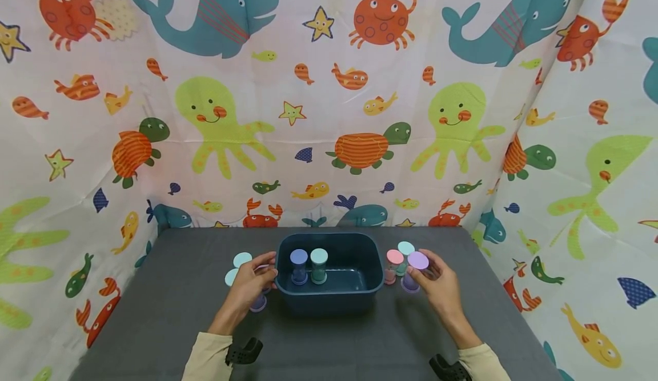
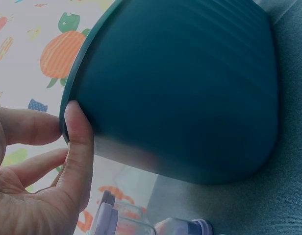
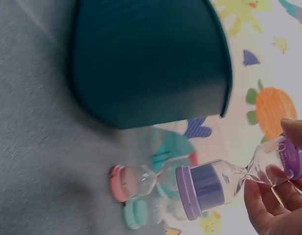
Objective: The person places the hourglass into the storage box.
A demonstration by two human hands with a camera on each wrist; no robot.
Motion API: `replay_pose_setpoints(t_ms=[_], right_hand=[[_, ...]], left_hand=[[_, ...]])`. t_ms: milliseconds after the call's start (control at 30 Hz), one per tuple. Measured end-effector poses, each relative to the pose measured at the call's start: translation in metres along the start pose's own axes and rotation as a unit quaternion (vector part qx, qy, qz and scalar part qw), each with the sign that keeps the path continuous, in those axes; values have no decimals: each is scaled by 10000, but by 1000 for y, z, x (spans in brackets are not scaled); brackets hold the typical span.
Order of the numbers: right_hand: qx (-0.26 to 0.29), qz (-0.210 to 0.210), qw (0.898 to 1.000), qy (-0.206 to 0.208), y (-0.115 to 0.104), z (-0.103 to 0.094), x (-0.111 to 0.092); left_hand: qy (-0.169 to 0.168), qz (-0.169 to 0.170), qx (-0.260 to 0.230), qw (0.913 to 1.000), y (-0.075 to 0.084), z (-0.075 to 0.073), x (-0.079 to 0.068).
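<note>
While the fingers of my left hand point(image 1: 248, 284) pinched the left rim of the dark blue bin point(image 1: 329, 304) — probably to steady it — those of my right hand point(image 1: 443, 287) were closed around the upper end of a purple-capped sand timer point(image 3: 207, 188). That timer hung above the table point(image 1: 354, 347), just outside the bin's right side and slightly tilted, its violet sand in the lower bulb because that end pointed down. Gripping it high, I judged, kept my knuckles away from the pink-capped timer point(image 1: 393, 264) and the teal-capped timer point(image 1: 405, 248) standing close by. Inside the bin, a blue-violet timer point(image 1: 299, 267) and a green-capped timer point(image 1: 319, 265) stood upright side by side, nearer the left wall than the right. Beyond that wall, more timers point(image 1: 231, 277) gathered around my left hand, which partly hid them — I couldn't tell how many.
</note>
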State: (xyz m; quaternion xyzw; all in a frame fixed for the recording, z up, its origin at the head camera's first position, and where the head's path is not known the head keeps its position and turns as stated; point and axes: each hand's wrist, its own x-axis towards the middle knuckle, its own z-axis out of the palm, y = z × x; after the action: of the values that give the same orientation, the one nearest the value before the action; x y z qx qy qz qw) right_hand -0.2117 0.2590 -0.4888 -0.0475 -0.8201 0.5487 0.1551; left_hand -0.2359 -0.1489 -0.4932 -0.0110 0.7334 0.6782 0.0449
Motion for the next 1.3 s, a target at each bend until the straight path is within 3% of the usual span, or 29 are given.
replay_pose_setpoints(t_ms=[767,1300], right_hand=[[211,-666,9975,-120,-71,2,1],[962,-891,9899,-534,-96,34,10]], left_hand=[[-65,-41,17,10000,1,-2,1],[-77,-89,28,9999,1,-2,1]])
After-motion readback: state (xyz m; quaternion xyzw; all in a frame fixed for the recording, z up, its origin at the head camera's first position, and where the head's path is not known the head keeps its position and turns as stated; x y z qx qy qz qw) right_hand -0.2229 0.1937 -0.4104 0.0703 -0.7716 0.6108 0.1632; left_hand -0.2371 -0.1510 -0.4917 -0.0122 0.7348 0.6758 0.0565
